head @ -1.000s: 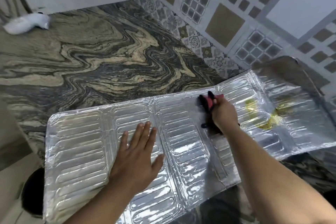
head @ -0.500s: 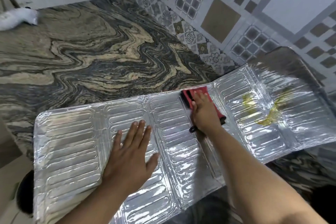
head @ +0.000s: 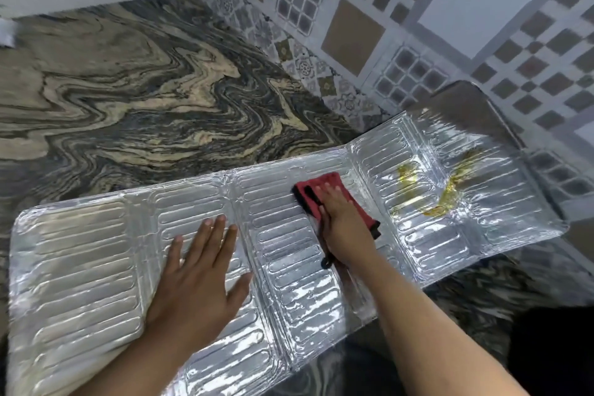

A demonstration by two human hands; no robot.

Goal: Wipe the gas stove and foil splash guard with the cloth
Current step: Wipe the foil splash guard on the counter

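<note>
A ribbed foil splash guard (head: 80,254) lies flat across the marbled counter, its right end rising against the tiled wall. A yellow greasy stain (head: 430,190) marks its right panels. My left hand (head: 199,270) rests flat on the foil, fingers spread, left of centre. My right hand (head: 344,222) presses a red cloth with black edging (head: 321,183) onto the middle panel, palm down, just left of the stain. The gas stove is not in view.
The marbled counter (head: 144,100) stretches behind the foil to a white wall. A patterned tiled wall (head: 418,26) runs along the right. A white object (head: 6,32) sits at the far left edge. Something dark (head: 553,354) lies at the bottom right.
My right hand went from gripping the bunched cloth to pressing it flat, and slid a little left and toward me. My left hand has stayed planted on the foil.
</note>
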